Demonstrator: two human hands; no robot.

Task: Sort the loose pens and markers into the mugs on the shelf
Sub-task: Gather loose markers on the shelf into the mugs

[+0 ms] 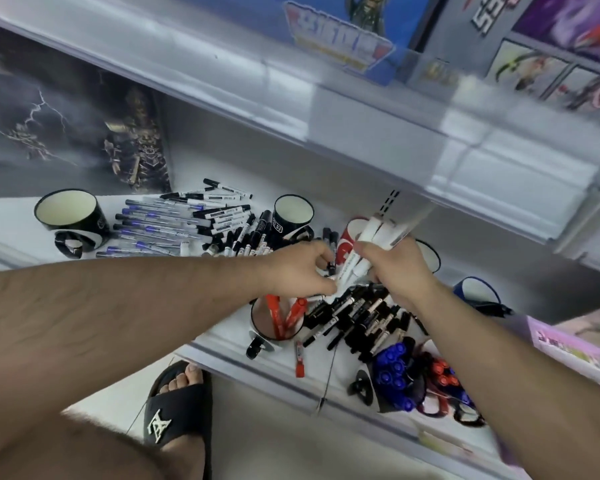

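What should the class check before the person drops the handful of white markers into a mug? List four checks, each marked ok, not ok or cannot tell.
1. Right hand grips the bundle of white markers: ok.
2. Left hand free to help: cannot tell; it pinches something at the bundle's lower end.
3. Empty mug available: ok, the black mug looks empty.
4. Red markers mug kept to one colour: ok.

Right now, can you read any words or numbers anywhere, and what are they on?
None can be read for sure.
Blue box on the upper shelf: big logo lettering, too blurred.
Grey box beside it: large white characters, cut off and tilted, unreadable.
Black mug: small white badge, too small.
Markers in the right hand: print too small.
Black slipper: a white emblem, not clear letters.
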